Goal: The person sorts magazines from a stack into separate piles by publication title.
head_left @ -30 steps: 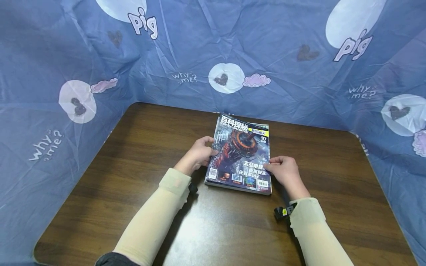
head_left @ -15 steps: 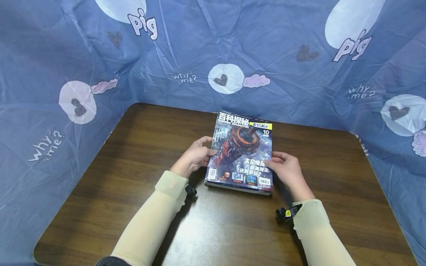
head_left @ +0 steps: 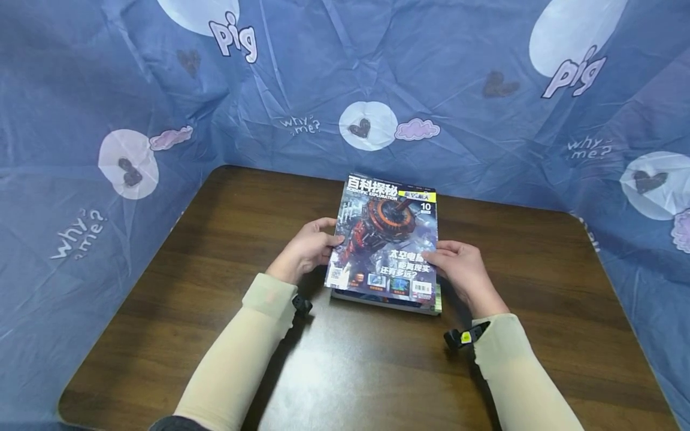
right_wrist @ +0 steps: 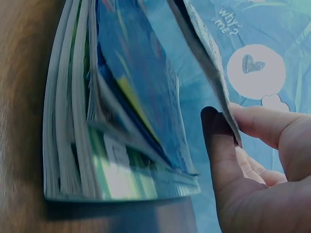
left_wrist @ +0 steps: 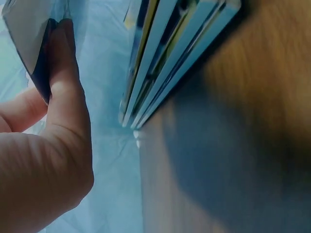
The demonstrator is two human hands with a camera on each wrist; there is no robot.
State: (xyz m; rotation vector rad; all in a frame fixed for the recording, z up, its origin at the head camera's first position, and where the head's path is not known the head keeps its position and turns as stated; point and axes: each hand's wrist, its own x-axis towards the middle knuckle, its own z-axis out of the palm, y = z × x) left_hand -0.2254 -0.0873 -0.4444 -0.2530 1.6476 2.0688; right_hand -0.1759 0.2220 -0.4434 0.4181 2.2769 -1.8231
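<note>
As my left hand [head_left: 308,248] and right hand [head_left: 463,270] pinch its sides, I hold the Scientific Exploration magazine [head_left: 385,236] just above a magazine stack [right_wrist: 73,155] on the counter [head_left: 226,251], near the frame's centre.

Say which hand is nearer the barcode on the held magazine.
Right: the right hand pinches the magazine by its right edge, close to the barcode; the left hand pinches the opposite edge, farther off.
</note>
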